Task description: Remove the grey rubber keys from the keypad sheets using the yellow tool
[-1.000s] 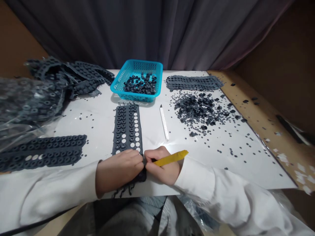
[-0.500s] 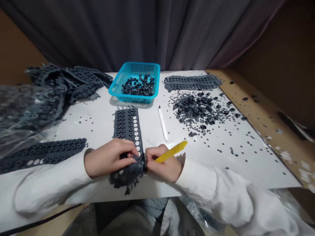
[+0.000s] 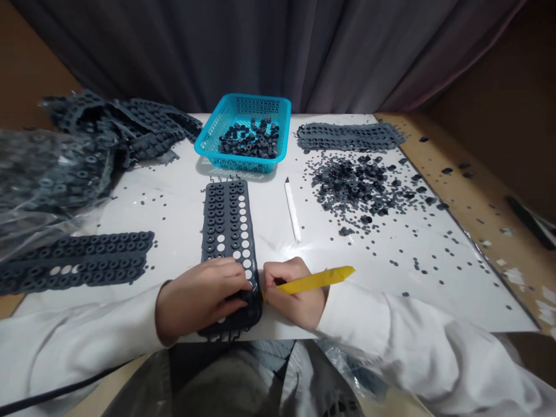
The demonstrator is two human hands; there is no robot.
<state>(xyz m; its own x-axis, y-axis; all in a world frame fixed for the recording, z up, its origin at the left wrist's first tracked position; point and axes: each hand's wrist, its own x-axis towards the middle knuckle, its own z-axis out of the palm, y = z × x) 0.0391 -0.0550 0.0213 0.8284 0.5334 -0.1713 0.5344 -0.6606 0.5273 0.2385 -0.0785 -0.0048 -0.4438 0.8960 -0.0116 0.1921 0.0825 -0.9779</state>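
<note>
A long dark rubber strip [image 3: 226, 223] with rows of ring-shaped parts and several empty holes lies lengthwise on the white sheet in front of me. My left hand [image 3: 202, 298] presses down on its near end, fingers curled over it. My right hand [image 3: 293, 292] sits right beside it at the strip's right edge and grips a yellow flat tool [image 3: 319, 280], whose free end points right. Both wrists are in white sleeves.
A turquoise basket [image 3: 278, 116] with loose black rings stands behind the strip. A white stick [image 3: 292, 209] lies to its right, then a pile of black scraps [image 3: 356, 185] and another strip [image 3: 347, 136]. More strips lie at left [image 3: 78, 266] and back left [image 3: 125, 130].
My left hand had lifted and bent the strip's near end half a second ago; now the strip lies flat again under that hand. The yellow tool has tilted lower.
</note>
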